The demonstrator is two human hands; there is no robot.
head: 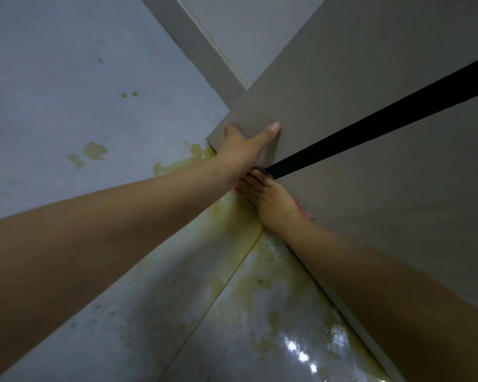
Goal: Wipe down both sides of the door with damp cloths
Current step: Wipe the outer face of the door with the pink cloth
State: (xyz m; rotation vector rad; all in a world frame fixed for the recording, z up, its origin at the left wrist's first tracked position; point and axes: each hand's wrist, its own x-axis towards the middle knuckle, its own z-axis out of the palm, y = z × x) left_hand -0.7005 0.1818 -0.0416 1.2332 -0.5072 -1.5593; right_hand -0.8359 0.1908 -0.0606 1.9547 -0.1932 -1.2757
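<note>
The door [370, 78] fills the upper right, its bottom edge running from about 10 o'clock at the corner down toward 5 o'clock, just above the stained, wet floor [122, 78]. A black strip [370, 125] crosses the door face diagonally, rising toward 2 o'clock from where the two hands meet. The left hand [240, 150] grips the door's lower corner: the thumb lies straight on the near face, pointing to 1 o'clock, and the other fingers curl round the edge out of sight. The right hand [271, 199] presses flat against the face just at 5 o'clock of the left, touching it, fingers laid close together and pointing to 11 o'clock; under it a pink cloth [305, 212] shows only as a sliver at the wrist side (most of it is hidden, so whether the fingers bunch it I cannot tell). The relation that matters, as I judge it: the unwiped face stretches away at 2 o'clock from the right hand, along the strip, and at 5 o'clock along the bottom edge. The right hand carries the cloth and is nearer that expanse; the left serves only to steady the door, and the far side looks not yet reached.
</note>
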